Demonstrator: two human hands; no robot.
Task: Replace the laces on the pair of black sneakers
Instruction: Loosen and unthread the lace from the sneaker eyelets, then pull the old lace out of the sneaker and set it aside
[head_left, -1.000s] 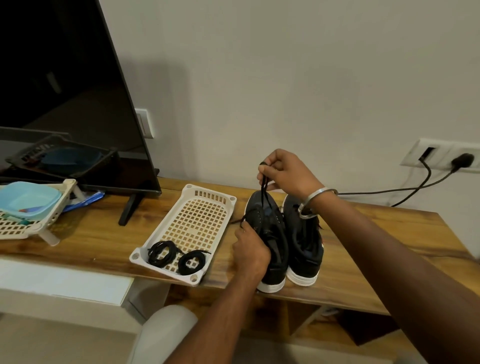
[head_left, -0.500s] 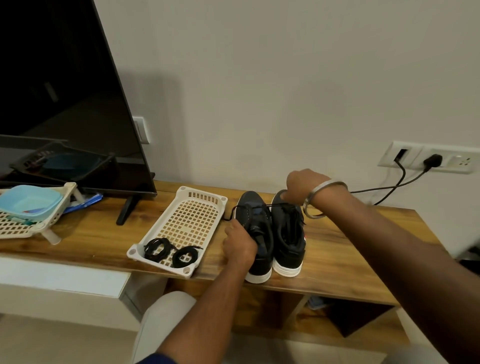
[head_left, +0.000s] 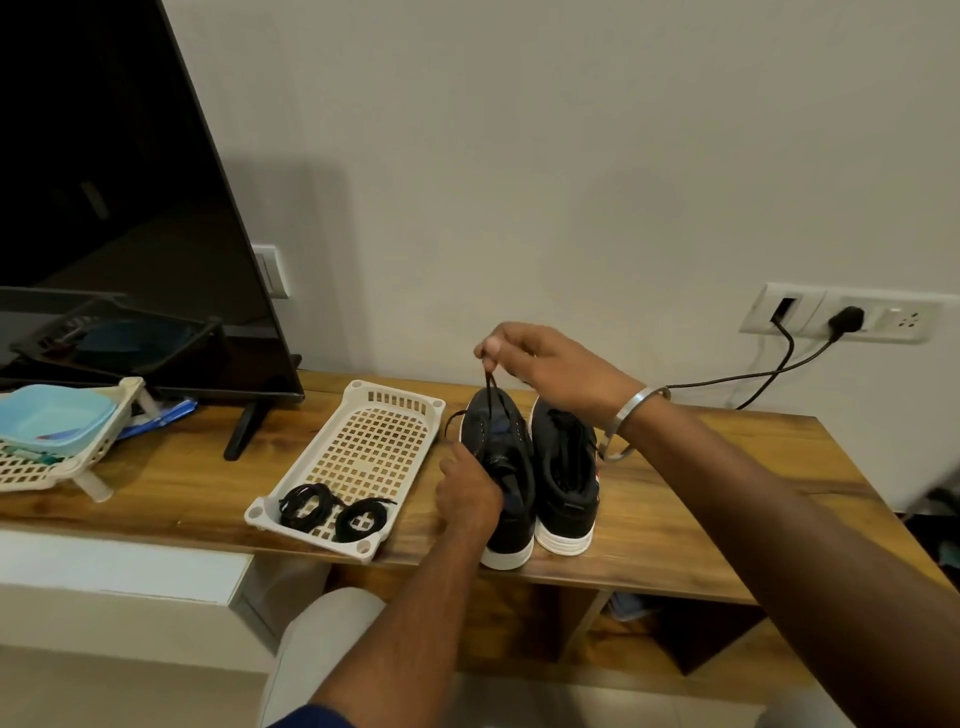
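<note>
Pale wall backs a wooden desk that runs across the view. On the desk, at about nine o'clock from the shoes, a white perforated tray lies lengthwise; two coiled black laces sit at its near end, side by side. Farther toward nine o'clock stands a dark television on its foot, and beyond it a second white basket carries a light blue bowl. At two o'clock a wall socket holds a black plug, its cable trailing down behind the desk.

A pair of black sneakers with white soles stands near the desk's front edge, toes toward the wall, touching side by side: the left sneaker and the right sneaker. The left hand rests against the left sneaker's outer side, fingers curled round its upper, steadying it. The right hand, a metal bangle on its wrist, hovers above the toe at twelve o'clock; its thumb and forefinger pinch the old lace, which rises taut from the left sneaker's eyelets. The right forearm crosses above the right sneaker, partly hiding it.
</note>
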